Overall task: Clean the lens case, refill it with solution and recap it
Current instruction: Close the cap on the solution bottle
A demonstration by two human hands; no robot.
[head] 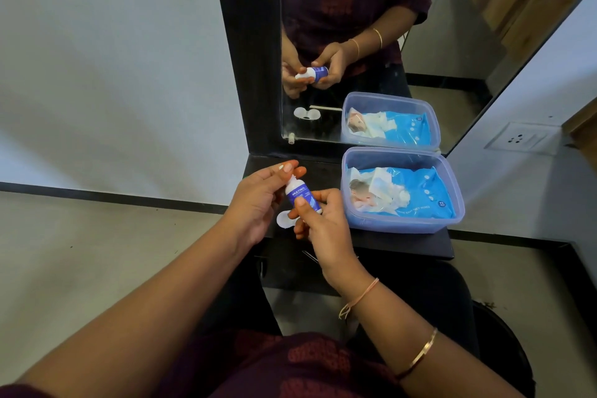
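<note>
A small white solution bottle [300,194] with a blue label is held above the black shelf [403,244], tilted with its cap end up and to the left. My right hand [323,223] grips the bottle's lower body. My left hand [261,197] pinches the cap end between thumb and fingers. The white lens case [283,220] lies on the shelf just under my hands, mostly hidden by them. The mirror's reflection shows the case as two round wells.
A clear plastic box [452,194] holding a blue pack of wet wipes [420,194] stands on the shelf to the right. A mirror [484,42] rises behind the shelf. A wall socket [520,139] sits at the right. My lap is below the shelf.
</note>
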